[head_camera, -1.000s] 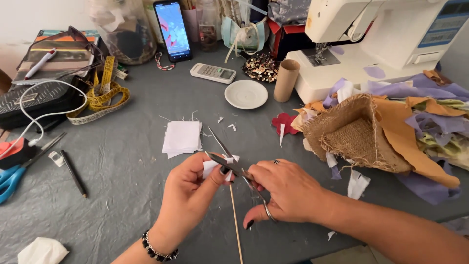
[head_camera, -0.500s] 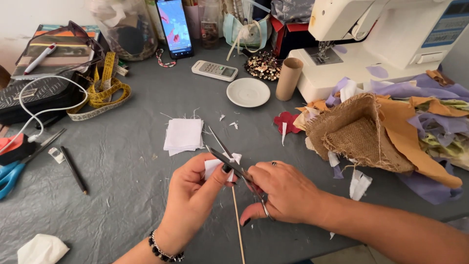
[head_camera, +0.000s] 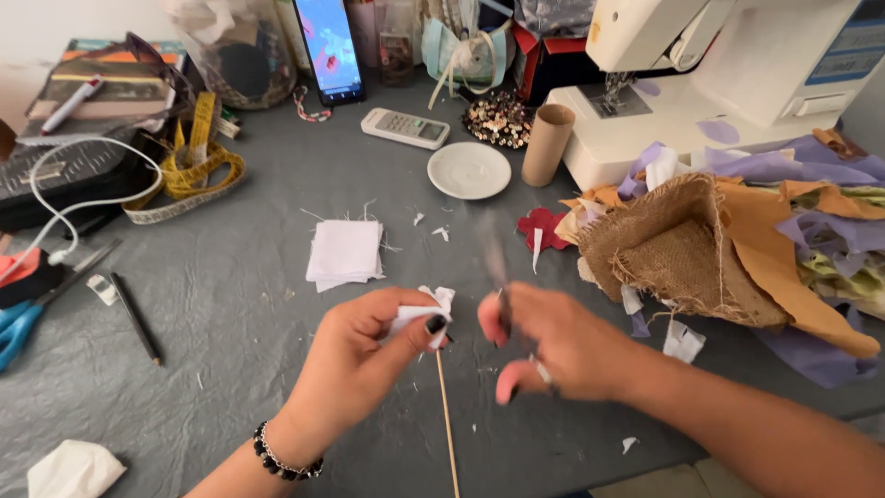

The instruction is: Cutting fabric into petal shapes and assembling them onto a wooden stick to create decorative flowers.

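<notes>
two hands meet at lower centre of the frame, close together so the work stays steady between them. my left hand is closed in a pinch on a white scrap at the top of a thin stick, which runs down to the bottom edge; the pinch keeps the cloth against the stick's tip. my right hand, just beside it, is curled round small scissors, blurred, blades pointing to the upper frame; i cannot tell if they are open. above the left hand, a stack of white squares lies within reach on the grey counter. as for containers, the white dish at upper centre looks empty. the burlap cone at right lies on its side, mouth toward me, nothing visible in it.
</notes>
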